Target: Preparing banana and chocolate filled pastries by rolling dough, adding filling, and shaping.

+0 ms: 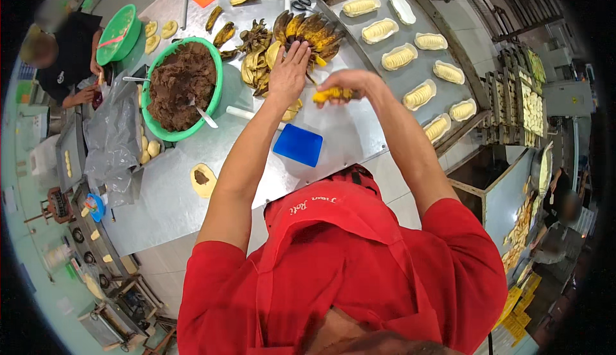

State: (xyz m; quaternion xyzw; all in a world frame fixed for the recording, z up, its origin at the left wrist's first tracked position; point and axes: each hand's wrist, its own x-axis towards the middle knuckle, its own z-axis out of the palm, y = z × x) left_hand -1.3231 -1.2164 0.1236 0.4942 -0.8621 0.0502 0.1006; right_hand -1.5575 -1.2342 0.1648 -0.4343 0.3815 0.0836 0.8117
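A bunch of ripe, black-spotted bananas (309, 32) lies on the metal table (244, 162) in front of me. My left hand (289, 73) rests on its near side, fingers stretched out and flat. To the right, my right hand (355, 84) is closed around a single yellow banana with dark patches (333, 94), held above the tabletop. Limp banana peels (255, 66) are heaped just left of the bunch. Closer to me lie a blue flat scraper (298, 144) and a white rod (240, 112), partly hidden by my left forearm.
At left stands a green basin (219, 92) of brown filling with spoons in it. A flat dough piece with filling (203, 180) lies nearer. Scissors (301, 3) sit beyond the bunch. Right is a tray (369, 44) of shaped dough pieces. Another person (64, 53) works at far left.
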